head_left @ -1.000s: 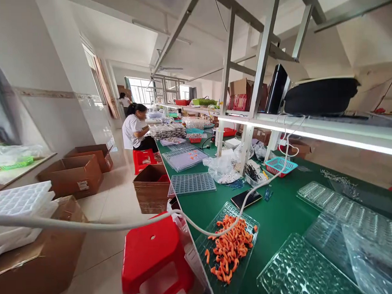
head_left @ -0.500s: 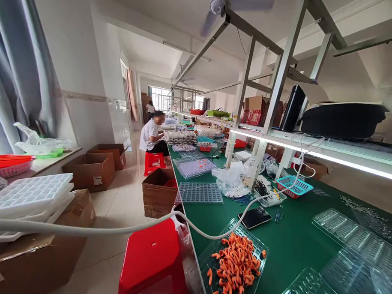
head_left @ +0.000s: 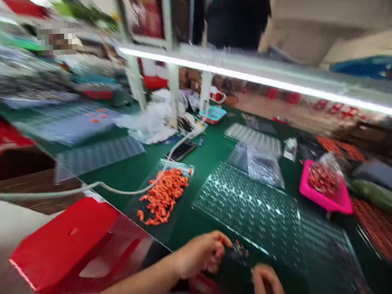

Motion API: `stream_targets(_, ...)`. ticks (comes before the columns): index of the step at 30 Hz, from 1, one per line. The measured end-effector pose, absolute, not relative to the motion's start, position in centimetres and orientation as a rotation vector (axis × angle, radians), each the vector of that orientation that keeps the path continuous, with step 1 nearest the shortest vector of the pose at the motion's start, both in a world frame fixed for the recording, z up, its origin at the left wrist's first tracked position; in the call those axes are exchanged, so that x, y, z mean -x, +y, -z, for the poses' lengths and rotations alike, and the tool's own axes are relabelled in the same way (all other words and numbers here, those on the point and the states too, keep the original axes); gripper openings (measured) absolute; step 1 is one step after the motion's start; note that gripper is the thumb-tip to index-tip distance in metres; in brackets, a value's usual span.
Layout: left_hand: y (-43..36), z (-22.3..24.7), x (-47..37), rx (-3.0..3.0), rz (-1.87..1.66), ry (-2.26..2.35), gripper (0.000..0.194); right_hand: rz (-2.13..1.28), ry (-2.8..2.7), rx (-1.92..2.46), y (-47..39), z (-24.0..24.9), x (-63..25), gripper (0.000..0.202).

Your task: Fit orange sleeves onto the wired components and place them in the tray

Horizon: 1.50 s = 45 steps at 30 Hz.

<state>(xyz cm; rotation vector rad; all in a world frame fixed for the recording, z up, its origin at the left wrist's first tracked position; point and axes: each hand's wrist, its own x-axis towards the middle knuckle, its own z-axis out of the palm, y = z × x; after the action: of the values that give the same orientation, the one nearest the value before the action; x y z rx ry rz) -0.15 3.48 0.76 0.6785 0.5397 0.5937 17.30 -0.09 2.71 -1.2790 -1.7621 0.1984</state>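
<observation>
At the near edge of the green tabletop [head_left: 203, 164], our 2 hands have come into view, where half a second ago the camera looked down the aisle at the long bench and a seated co-worker. Our left hand [head_left: 202, 254] is curled, fingertips pinched around something small and dark, a cluster of tiny parts [head_left: 238, 249] just beside them; blur keeps us from saying exactly what it is. Our right hand [head_left: 268, 281] sits low at the bottom edge, only partly in frame, and we cannot tell whether it is open or closed.

Just beyond the hands lies a clear blister tray [head_left: 249, 205] of many small pockets, its near corner close to the dark parts. To the left of it is the pile of orange pieces [head_left: 163, 193] on another clear tray, with a white cable [head_left: 120, 190] running across toward it. A red stool [head_left: 67, 246] stands left of the tabletop edge.

Further right we see a pink basket [head_left: 326, 194] holding small reddish parts, newly in view. Beyond the orange pile lies a phone [head_left: 181, 149], then a small teal basket [head_left: 213, 114] under the lit shelf [head_left: 244, 68].

We judge that the head has swung from the room down to the work: the hands are at the dark parts by the tray.
</observation>
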Motion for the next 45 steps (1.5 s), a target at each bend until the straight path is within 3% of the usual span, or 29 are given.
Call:
stream_targets(5,3.9,1.1,-0.2,-0.531,-0.580,0.587,0.031,-0.537,-1.276,1.487,-4.7,2.5,-19.5,0.016)
stream_targets(10,3.5,0.6,-0.5,-0.610,-0.599,0.664,0.029,-0.703,-1.174,1.437,-4.5,2.8,-19.4,0.013)
stream_targets(24,2.3,0.1,-1.0,-0.864,-0.622,0.756,0.036,-0.764,-1.099,1.417,-4.5,2.5,-19.6,0.011)
stream_targets(32,1.5,0.2,-1.9,-0.955,-0.763,0.842,0.022,-0.788,-1.063,1.443,-5.8,1.7,-19.2,0.006)
stream_targets(45,0.7,0.1,-2.7,-0.870,-0.772,0.817,0.018,-0.613,-1.208,1.395,-7.1,0.2,-18.1,0.014)
